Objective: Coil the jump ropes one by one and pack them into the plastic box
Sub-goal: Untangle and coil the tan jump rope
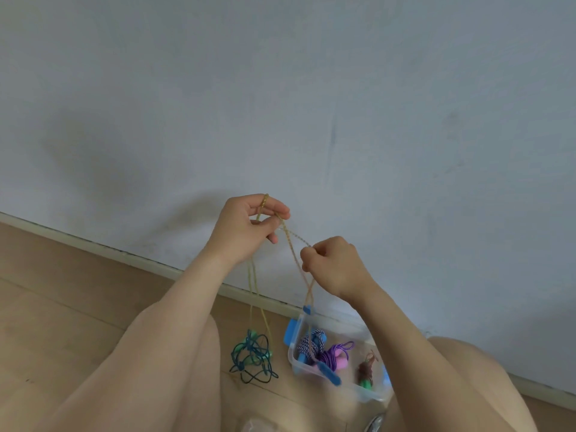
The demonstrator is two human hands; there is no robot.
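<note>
Held up before the wall, the left hand (249, 227) and right hand (333, 265) each pinch the thin yellow-green braided jump rope (291, 243), its strands hanging above the clear blue-latched plastic box (293, 353) on the floor.

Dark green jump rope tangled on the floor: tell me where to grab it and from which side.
Grip the tangled dark green jump rope by its teal handle at the heap's far edge, from above: it is the stiff part, while the cord lies in loose flat loops. Mind the yellow braided jump rope hanging over it.
</note>
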